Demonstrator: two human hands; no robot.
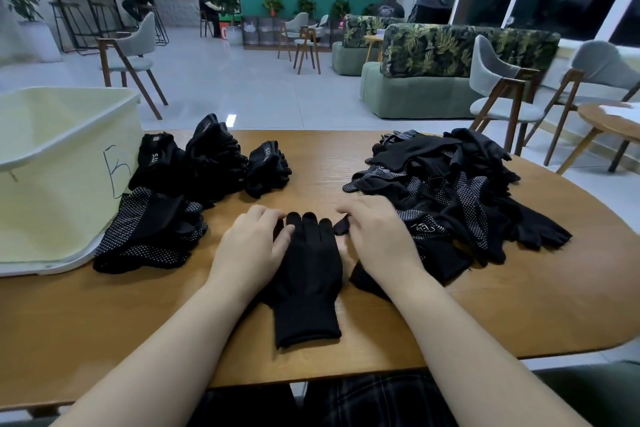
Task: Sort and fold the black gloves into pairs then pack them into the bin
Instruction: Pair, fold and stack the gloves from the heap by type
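A plain black glove (306, 274) lies flat in front of me on the wooden table (104, 340), fingers pointing away, cuff toward me. My left hand (252, 246) rests on its left edge with the thumb lying on the glove. My right hand (377, 236) rests on its right side, fingers at the glove's thumb tip. A loose heap of black gloves (450, 184), some white-dotted, sits to the right. Folded black pairs (211, 163) and a dotted stack (152, 232) lie to the left, beside the pale yellow bin (62, 191).
The bin stands at the table's left edge, marked with a handwritten letter. Chairs, green sofas and another round table (613, 121) stand beyond the table's far edge. Several people sit or stand far back in the room.
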